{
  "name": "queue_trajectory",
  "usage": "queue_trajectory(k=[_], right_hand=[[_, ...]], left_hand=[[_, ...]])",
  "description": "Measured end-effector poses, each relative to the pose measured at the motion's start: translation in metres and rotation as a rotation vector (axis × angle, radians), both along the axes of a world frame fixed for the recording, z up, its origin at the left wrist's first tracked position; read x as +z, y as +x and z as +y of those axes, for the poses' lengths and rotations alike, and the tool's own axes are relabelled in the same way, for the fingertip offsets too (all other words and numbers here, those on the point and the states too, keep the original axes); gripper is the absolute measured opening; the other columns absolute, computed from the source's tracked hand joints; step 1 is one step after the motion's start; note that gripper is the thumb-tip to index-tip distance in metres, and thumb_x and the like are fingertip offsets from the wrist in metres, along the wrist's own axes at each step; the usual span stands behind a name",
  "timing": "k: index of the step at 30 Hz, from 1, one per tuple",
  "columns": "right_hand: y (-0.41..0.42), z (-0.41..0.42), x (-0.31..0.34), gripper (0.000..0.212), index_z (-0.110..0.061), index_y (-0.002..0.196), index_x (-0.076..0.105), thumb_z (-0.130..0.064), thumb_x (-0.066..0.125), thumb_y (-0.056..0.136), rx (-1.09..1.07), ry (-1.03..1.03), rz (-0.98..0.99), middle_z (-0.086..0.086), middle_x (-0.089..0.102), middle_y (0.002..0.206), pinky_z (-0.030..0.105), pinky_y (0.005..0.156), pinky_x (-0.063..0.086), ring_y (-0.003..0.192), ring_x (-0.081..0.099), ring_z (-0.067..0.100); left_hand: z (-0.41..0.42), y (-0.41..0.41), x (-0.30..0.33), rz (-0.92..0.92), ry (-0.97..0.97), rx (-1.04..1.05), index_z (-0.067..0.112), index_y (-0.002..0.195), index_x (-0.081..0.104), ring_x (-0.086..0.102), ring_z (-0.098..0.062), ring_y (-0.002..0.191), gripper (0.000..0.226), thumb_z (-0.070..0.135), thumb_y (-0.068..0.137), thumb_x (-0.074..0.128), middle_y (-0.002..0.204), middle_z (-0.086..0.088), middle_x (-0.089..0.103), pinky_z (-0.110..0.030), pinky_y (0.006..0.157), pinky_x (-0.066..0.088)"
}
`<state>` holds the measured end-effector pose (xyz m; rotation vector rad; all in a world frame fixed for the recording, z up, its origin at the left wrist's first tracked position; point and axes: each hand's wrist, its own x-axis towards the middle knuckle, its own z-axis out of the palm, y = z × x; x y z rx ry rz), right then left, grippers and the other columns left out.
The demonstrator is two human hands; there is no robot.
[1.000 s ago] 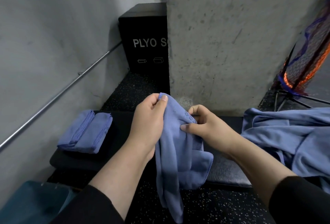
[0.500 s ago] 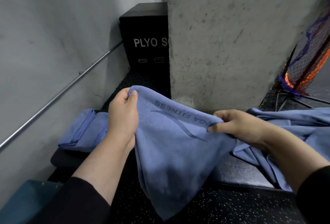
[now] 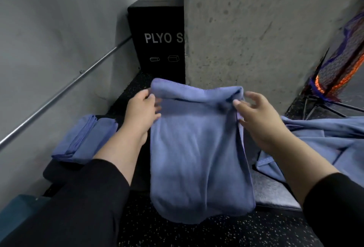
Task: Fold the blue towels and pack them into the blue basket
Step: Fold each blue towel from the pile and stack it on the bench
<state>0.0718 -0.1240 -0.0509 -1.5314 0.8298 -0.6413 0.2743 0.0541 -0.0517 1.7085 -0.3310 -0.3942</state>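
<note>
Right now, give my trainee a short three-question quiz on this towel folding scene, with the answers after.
1. True or false: both hands hold the hanging blue cloth towel by its top edge.
2. Which side of the black padded bench carries the stack of folded blue towels: the person's left or right?
3. Multiple choice: the heap of unfolded blue towels lies A) on the black plyo box, B) to the person's right, C) in the basket.

Key:
1. True: the left hand and the right hand each pinch a top corner.
2. Left.
3. B.
</note>
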Motion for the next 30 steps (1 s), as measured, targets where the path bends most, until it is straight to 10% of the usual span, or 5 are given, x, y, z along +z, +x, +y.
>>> queue_trajectory(k=[3, 7, 15, 24, 30], right_hand=[[0.001, -0.003, -0.021, 0.101, -0.024, 0.159, -0.003, -0.035, 0.071, 0.091, 0.143, -0.201, 0.331, -0.008, 0.035, 0.157, 0.024, 0.094, 0.037, 0.140, 0.041, 0.015], [-0.010, -0.006, -0.052, 0.051, -0.020, 0.136, 0.053, -0.033, 0.071, 0.090, 0.364, -0.390, 0.672, 0.000, 0.063, 0.131, 0.028, 0.082, 0.050, 0.101, 0.065, 0.012], [-0.026, 0.012, -0.052, 0.036, -0.018, 0.114, 0.056, -0.039, 0.063, 0.085, 0.563, -0.629, 1.214, 0.006, 0.071, 0.096, 0.034, 0.076, 0.056, 0.086, 0.069, 0.026], [-0.026, 0.005, -0.069, 0.021, -0.001, 0.077, 0.066, -0.016, 0.059, 0.090, 0.491, -0.321, 1.146, 0.006, 0.070, 0.057, 0.036, 0.052, 0.059, 0.050, 0.068, 0.024], [-0.018, -0.005, -0.073, 0.014, -0.009, 0.103, 0.058, -0.016, 0.048, 0.096, 0.142, -0.718, 0.867, 0.013, 0.069, 0.096, 0.037, 0.067, 0.047, 0.091, 0.063, 0.036]], left_hand=[[-0.010, -0.001, -0.025, -0.070, 0.233, -0.155, 0.027, 0.161, 0.010, 0.035, -0.018, 0.146, 0.071, 0.028, 0.102, 0.050, 0.161, -0.003, 0.033, -0.041, 0.119, 0.031], [0.001, -0.024, -0.057, -0.446, 0.695, -0.338, 0.022, 0.114, 0.069, 0.065, -0.022, 0.107, 0.021, 0.030, 0.097, 0.060, 0.114, 0.000, 0.071, -0.034, 0.091, 0.052], [0.021, -0.024, -0.050, -0.416, 1.437, -0.471, 0.025, 0.089, 0.051, 0.060, -0.018, 0.082, 0.039, 0.055, 0.079, 0.074, 0.090, 0.005, 0.060, -0.030, 0.060, 0.042], [0.016, -0.020, -0.073, -0.429, 1.309, -0.441, 0.020, 0.077, 0.053, 0.057, -0.020, 0.069, 0.013, 0.014, 0.088, 0.051, 0.081, -0.001, 0.060, -0.029, 0.056, 0.041], [0.005, -0.004, -0.077, -0.171, 0.579, 0.008, 0.017, 0.095, 0.061, 0.073, -0.029, 0.074, 0.014, 0.016, 0.096, 0.047, 0.089, -0.006, 0.076, -0.048, 0.073, 0.062]])
